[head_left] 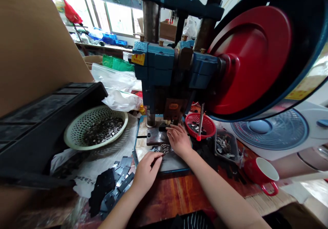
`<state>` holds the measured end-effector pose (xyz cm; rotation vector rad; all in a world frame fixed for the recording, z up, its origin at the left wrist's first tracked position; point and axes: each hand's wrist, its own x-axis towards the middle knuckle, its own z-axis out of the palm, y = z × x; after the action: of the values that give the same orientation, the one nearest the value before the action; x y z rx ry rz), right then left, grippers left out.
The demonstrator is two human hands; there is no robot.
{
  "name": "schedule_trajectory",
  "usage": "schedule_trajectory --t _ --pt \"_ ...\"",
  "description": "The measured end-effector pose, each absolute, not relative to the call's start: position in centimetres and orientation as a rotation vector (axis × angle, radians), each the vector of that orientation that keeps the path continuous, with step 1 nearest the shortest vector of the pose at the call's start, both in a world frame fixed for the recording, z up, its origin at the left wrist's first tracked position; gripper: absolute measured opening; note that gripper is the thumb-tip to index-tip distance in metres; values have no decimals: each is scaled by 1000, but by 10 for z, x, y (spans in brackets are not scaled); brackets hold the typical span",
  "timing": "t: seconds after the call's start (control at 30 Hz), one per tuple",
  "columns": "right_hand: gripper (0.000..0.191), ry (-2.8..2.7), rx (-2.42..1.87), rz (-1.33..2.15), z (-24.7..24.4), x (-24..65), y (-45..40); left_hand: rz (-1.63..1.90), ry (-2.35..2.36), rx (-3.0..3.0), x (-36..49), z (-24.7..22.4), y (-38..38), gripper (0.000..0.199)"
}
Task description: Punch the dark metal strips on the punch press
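A blue bench press (160, 65) stands in front of me, its ram lowered close to the dark metal die block (155, 137). My right hand (179, 141) reaches in below the ram with its fingers stretched out. Its fingertips touch or nearly touch a small black piece (163, 127) on the block. At the front of the press plate (174, 162), my left hand (148, 170) has thumb and forefinger pinched together; what lies between them is too small to make out. Small shiny metal parts (166, 148) lie in a little heap between the hands.
A pale green basket (70, 135) of small dark parts stands left, above a pile of dark flat plates (119, 181). At right are the red flywheel (256, 58), a red basket (211, 128), a clear box of metal pieces (227, 145), a red mug (256, 172) and a fan (269, 128).
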<state>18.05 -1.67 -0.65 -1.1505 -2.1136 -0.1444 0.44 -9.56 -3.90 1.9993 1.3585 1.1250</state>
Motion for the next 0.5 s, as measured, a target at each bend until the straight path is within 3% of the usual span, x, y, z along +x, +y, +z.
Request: schedule_trajectory --t 0.5 --pt "15 -1995 -1238 -57 -2 182 -8 1175 1350 2003 3 -39 -94 20"
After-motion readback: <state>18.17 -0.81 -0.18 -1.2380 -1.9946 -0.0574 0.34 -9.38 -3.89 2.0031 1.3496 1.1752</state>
